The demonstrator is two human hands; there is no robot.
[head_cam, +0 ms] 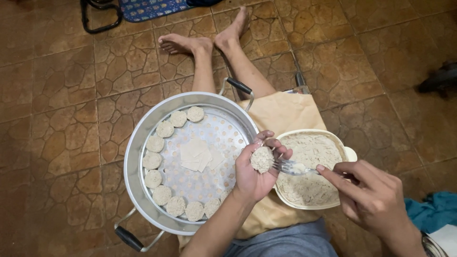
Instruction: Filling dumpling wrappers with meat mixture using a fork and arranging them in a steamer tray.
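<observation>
My left hand (pixel 254 173) cups a round filled dumpling (pixel 262 159) above the right rim of a metal steamer tray (pixel 138 143). My right hand (pixel 369 195) grips a silver fork (pixel 290 167), and the tines touch the dumpling's filling. A cream bowl of pale minced filling (pixel 309 190) rests on my lap under the fork. Several finished dumplings (pixel 162 194) line the left and front edge of the perforated tray. A small stack of square wrappers (pixel 196 155) lies at the tray's centre.
I sit on a brown stone-pattern tiled floor (pixel 57 95) with my bare legs (pixel 209 57) stretched forward and a tan cloth (pixel 281 112) over my lap. A teal cloth (pixel 435 209) lies at the right. A black metal frame (pixel 97 21) stands at the far top left.
</observation>
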